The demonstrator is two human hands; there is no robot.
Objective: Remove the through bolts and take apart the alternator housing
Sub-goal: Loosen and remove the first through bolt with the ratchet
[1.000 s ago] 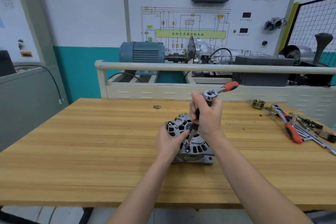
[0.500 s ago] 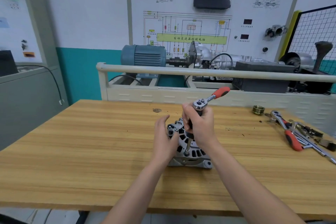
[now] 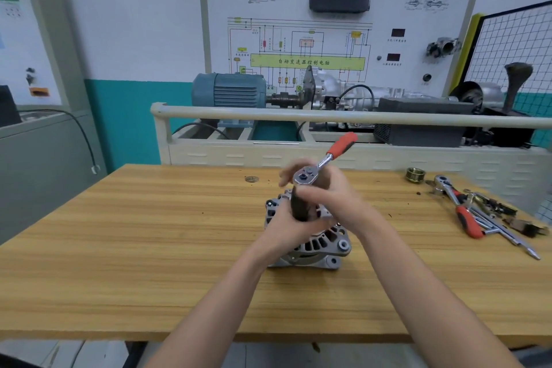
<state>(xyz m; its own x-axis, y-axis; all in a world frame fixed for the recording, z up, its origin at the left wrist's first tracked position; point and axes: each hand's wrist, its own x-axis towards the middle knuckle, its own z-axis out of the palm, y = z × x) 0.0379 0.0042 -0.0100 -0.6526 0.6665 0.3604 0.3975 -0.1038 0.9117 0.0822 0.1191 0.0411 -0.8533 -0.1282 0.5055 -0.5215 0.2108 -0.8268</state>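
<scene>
Silver vented alternator sits mid-table under an upright red-handled ratchet

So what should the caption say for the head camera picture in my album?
Both hands steady a ratchet wrench over an alternator on a wooden table.

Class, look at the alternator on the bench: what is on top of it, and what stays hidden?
On the alternator stands the ratchet's dark socket extension, with the left hand and right hand around it. The bolt underneath is covered.
</scene>
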